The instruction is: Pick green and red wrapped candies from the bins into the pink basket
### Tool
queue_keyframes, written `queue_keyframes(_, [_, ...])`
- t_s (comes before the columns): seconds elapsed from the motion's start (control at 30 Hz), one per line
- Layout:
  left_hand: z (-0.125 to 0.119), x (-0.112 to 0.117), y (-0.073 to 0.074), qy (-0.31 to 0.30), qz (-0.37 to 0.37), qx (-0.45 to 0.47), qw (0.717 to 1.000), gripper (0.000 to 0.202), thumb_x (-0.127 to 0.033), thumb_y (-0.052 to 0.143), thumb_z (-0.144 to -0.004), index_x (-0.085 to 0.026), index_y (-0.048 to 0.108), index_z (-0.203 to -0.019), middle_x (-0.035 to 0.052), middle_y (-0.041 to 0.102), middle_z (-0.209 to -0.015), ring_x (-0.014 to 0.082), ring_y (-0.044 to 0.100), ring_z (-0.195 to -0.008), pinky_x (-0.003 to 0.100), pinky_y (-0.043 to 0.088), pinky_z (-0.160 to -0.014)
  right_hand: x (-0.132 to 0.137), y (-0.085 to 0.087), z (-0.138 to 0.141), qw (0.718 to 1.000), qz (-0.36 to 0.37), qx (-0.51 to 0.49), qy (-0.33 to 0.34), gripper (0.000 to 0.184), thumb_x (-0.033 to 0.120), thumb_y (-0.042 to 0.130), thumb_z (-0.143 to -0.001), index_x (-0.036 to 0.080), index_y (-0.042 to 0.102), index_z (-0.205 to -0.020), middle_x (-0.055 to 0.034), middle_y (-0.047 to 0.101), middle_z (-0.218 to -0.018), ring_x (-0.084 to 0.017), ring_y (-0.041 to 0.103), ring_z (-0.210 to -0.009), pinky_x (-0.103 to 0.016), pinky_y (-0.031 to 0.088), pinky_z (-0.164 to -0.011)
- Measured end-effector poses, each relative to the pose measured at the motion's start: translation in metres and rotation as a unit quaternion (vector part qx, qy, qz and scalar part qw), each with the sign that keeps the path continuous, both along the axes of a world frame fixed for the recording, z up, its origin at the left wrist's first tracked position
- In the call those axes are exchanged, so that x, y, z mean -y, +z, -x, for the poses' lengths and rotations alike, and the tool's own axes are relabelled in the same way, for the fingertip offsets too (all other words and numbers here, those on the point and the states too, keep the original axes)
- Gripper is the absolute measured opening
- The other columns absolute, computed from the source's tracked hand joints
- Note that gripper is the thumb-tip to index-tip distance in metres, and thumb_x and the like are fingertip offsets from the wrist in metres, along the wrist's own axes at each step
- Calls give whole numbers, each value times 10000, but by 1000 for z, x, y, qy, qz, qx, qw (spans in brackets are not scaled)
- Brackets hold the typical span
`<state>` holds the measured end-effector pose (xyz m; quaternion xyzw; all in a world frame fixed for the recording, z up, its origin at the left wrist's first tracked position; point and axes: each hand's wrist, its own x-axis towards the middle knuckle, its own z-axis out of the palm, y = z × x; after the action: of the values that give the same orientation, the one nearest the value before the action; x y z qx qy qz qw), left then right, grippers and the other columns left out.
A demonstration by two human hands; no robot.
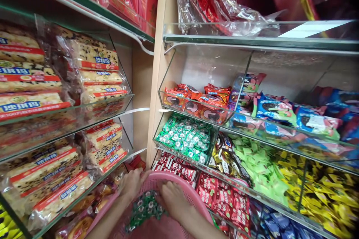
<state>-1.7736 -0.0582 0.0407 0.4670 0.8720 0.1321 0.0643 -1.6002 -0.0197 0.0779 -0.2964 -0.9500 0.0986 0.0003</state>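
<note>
A pink plastic basket point(168, 176) with a perforated wall is at the bottom centre, below the shelves. Green-wrapped candies point(146, 209) lie in a heap inside it. At the basket's far left rim, my left hand point(132, 183) is closed over the edge. My right hand point(173, 196) is inside the basket, just right of the candies. Its fingers curl down and look closed, slightly blurred, and the fingertips are hidden. Beyond the basket, a glass-fronted bin holds more of the same green-wrapped candies point(185, 136).
Packaged sachima bars point(95, 59) fill the left shelves. Right of the wooden post point(158, 63) are bins of orange-red packets point(215, 95), blue packets point(273, 108), light green candies point(260, 168) and yellow candies point(328, 190). Red packets point(224, 201) lie close to the basket's right side. Glass shelf edges jut forward.
</note>
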Motion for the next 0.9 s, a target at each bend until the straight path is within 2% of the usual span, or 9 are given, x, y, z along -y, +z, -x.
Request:
queue_keyframes(0.13, [-1,-2,0,3,3,4,1000,579,-650,262,-788,-208,629,-860,131,691,-884,278,634,-878,298,412,-676,-8,67,-15,993,-50,-99,50,146,268,445,-859,208,564,-918,-37,625,-931,-173,580,-841,-257,398,-690])
queue_keyframes(0.23, [-1,0,-2,6,4,8,1000,562,-630,262,-800,-214,628,-892,129,692,-886,284,631,-887,306,414,-683,-34,114,-26,985,-114,-128,31,178,249,395,-885,197,563,-915,-44,614,-875,-160,567,-840,-250,383,-694])
queue_keyframes(0.3, [-1,2,-2,6,4,13,1000,550,-618,263,-806,-215,628,-895,128,692,-893,282,629,-893,310,415,-691,-57,136,-29,982,-156,-108,15,163,231,407,-879,184,561,-901,-56,605,-868,-166,556,-854,-257,379,-704])
queue_keyframes(0.37, [-1,3,-1,4,3,18,1000,543,-610,269,-809,-211,629,-881,127,691,-890,275,630,-890,306,414,-693,-77,150,-26,978,-193,-77,3,137,214,433,-864,174,559,-898,-70,597,-897,-175,547,-877,-261,381,-707])
queue_keyframes(0.47, [-2,4,-1,4,-1,19,1000,556,-618,262,-808,-204,630,-863,125,693,-871,268,637,-855,300,413,-671,-95,159,-12,970,-239,-36,8,141,176,455,-844,171,555,-943,-80,575,-949,-184,525,-917,-264,384,-730])
queue_keyframes(0.6, [-3,5,-2,8,-3,16,1000,556,-619,257,-809,-211,631,-861,119,696,-867,270,639,-855,311,417,-680,-101,159,13,958,-277,9,78,245,108,399,-844,188,559,-1013,-86,535,-1012,-196,478,-973,-288,388,-764])
queue_keyframes(0.7, [-4,6,-3,9,-7,15,1000,554,-618,263,-808,-211,633,-871,117,699,-865,272,638,-872,315,418,-698,-104,157,26,955,-274,37,103,296,72,393,-819,190,578,-1017,-92,519,-1044,-209,464,-986,-315,395,-770])
queue_keyframes(0.9, [-3,9,-1,16,-7,23,1000,543,-603,269,-814,-202,631,-873,121,698,-876,264,636,-885,304,415,-708,-110,153,32,955,-272,55,99,298,76,440,-789,198,600,-1009,-89,517,-1034,-217,464,-979,-324,400,-768])
